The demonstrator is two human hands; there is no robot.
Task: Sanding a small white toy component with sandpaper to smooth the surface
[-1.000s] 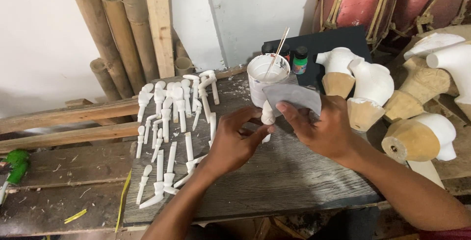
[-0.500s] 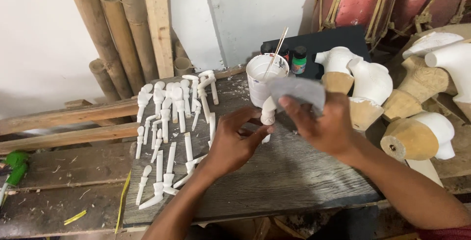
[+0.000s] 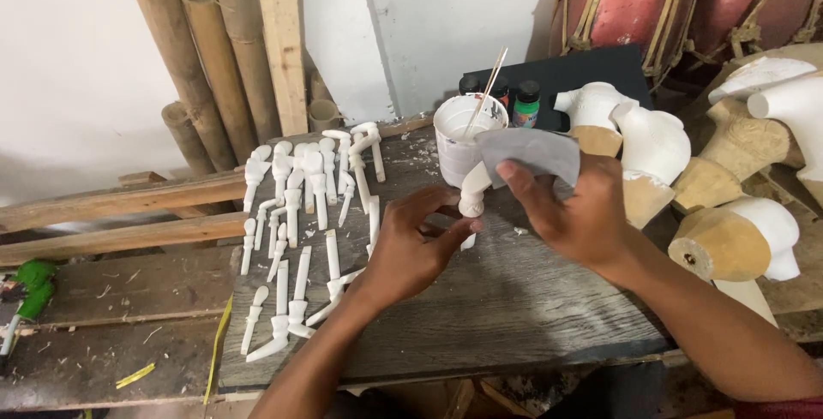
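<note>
Near the bench's (image 3: 531, 316) far edge, the left hand (image 3: 411, 252) still pinches the white carved piece (image 3: 473, 192) while the right hand (image 3: 583, 213), pinching grey sandpaper (image 3: 531, 152), has drawn back slightly from it.

Soft, even daylight fills the scene, brightest on the white wall (image 3: 77, 68) toward ten o'clock. Shadows are faint and short. No glare. Focus is sharp centrally; slight wide-angle bending shows toward the edges.
</note>
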